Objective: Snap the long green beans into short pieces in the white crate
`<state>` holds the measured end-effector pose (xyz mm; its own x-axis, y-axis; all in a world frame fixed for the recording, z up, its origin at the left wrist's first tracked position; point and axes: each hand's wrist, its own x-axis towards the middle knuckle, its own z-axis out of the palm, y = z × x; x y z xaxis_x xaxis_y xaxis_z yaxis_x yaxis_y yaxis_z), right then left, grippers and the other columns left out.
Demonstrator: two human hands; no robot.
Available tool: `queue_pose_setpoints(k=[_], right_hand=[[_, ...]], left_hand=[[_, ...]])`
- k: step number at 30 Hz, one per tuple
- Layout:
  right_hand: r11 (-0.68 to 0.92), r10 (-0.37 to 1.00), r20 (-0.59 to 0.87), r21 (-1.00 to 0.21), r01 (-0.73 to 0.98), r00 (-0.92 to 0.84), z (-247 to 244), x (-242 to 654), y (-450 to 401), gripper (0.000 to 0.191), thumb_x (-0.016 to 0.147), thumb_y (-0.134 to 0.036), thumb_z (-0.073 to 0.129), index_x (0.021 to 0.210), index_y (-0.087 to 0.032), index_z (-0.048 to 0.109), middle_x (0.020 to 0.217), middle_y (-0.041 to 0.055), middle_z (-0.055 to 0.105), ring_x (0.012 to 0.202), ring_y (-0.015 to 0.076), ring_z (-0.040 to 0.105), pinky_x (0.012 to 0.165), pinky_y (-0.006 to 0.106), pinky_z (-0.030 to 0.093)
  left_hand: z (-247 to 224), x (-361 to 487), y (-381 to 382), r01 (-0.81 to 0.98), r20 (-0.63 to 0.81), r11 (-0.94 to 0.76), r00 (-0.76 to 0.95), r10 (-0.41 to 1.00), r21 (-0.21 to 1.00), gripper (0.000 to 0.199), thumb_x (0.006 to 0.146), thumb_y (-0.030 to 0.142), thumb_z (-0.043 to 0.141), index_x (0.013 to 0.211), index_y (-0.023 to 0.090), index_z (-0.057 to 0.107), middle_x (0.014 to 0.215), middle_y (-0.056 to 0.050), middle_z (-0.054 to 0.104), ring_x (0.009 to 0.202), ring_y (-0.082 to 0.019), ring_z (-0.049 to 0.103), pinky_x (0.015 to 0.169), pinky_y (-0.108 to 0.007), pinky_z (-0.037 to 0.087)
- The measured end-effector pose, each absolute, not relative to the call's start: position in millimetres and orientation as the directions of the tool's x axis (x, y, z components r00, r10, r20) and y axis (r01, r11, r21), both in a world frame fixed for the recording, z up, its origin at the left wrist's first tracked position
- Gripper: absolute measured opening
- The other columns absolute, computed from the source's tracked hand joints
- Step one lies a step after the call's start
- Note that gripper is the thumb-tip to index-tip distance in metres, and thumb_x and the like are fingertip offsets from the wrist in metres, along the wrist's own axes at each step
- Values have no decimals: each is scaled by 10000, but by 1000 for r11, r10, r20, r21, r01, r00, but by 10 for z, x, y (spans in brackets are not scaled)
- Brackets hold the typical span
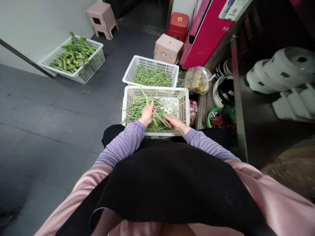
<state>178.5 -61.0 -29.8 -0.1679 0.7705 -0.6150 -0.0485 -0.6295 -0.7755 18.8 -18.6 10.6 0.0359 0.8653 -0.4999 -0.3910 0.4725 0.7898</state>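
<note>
My left hand [147, 114] is closed around a few long green beans [144, 93], whose ends stick out past the thumb. Close by on the right, the fingertips of my right hand [173, 121] are pinched at the end of a green bean that runs across from the left hand. Both hands are over a white slatted basket [186, 104], where a pile of long green beans [135, 109] lies mostly to the left and middle. Directly behind it, a second white basket [127, 71] holds shorter pieces of green bean [152, 77].
At the left wall, a white basket [94, 62] of thick green stalks [71, 57] stands tilted. Stools [102, 16] and a pink box-like stool [168, 47] are farther back. On the right are a bagged yellowish bundle [197, 80], a green-rimmed tub [210, 118] and a metal shelf [238, 98].
</note>
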Motion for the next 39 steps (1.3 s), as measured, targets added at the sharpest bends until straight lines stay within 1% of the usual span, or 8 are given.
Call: queue_pose_setpoints(k=[6, 9, 14, 17, 23, 26, 33, 39], right_hand=[[-604, 768, -510, -778, -174, -387, -133, 1536, -654, 330, 774, -432, 739, 699, -166, 559, 516, -67, 399, 396, 47, 289, 370, 192, 186], [-629, 778, -577, -721, -292, -250, -104, 1561, -652, 324, 834, -371, 681, 669, -182, 476, 496, -89, 323, 384, 44, 241, 364, 178, 172], [-600, 715, -698, -645, -473, 46, -57, 1636, -537, 305, 980, -228, 455, 681, -191, 408, 473, -87, 297, 367, 50, 228, 344, 165, 169], [-587, 645, -746, -624, -516, 169, -40, 1701, -479, 335, 1009, -176, 341, 677, -195, 378, 460, -87, 294, 355, 47, 214, 340, 156, 161], [-527, 836, -542, -751, -398, -85, -31, 1694, -591, 292, 926, -267, 529, 658, -190, 441, 463, -93, 282, 374, 54, 210, 349, 166, 181], [-499, 866, -451, -809, -312, -215, -29, 1674, -670, 268, 840, -304, 597, 641, -191, 457, 471, -88, 298, 376, 54, 231, 361, 178, 184], [-514, 835, -448, -841, -166, -319, -7, 1687, -748, 159, 810, -340, 570, 763, -192, 535, 439, -111, 270, 361, 63, 180, 360, 194, 154], [-545, 837, -545, -823, -161, -46, -105, 1653, -665, 209, 834, -225, 531, 651, -213, 430, 415, -85, 311, 347, 68, 245, 336, 190, 205]], left_hand=[[62, 170, -162, -348, -539, 503, -10, 842, 791, 405, 887, 470, 621, 686, 178, 424, 497, 93, 367, 350, -20, 231, 358, -183, 152], [60, 153, -179, -238, -455, 432, -50, 889, 870, 368, 884, 458, 620, 696, 172, 484, 497, 89, 347, 384, -37, 236, 386, -194, 176], [92, 262, -394, 41, -56, 57, -4, 998, 998, 248, 821, 285, 697, 650, 159, 570, 537, 48, 465, 524, -72, 413, 524, -206, 335], [97, 323, -490, 39, -29, 25, 109, 994, 999, 264, 820, 274, 692, 622, 159, 560, 524, 45, 486, 517, -76, 432, 537, -215, 357], [84, 227, -329, -189, -436, 429, 6, 900, 883, 281, 919, 393, 572, 761, 164, 535, 489, 73, 436, 347, -36, 256, 369, -198, 183], [117, 153, -250, -286, -507, 509, 89, 857, 812, 261, 930, 384, 561, 809, 154, 539, 497, 78, 439, 320, -20, 202, 344, -191, 120], [129, 112, -192, -343, -413, 409, 65, 908, 846, 349, 835, 402, 679, 715, 189, 429, 549, 76, 490, 336, -14, 197, 349, -195, 135], [270, 194, -459, 44, -14, 12, 38, 999, 999, 213, 752, 206, 705, 643, 180, 524, 560, 48, 500, 515, -69, 416, 534, -204, 358]])
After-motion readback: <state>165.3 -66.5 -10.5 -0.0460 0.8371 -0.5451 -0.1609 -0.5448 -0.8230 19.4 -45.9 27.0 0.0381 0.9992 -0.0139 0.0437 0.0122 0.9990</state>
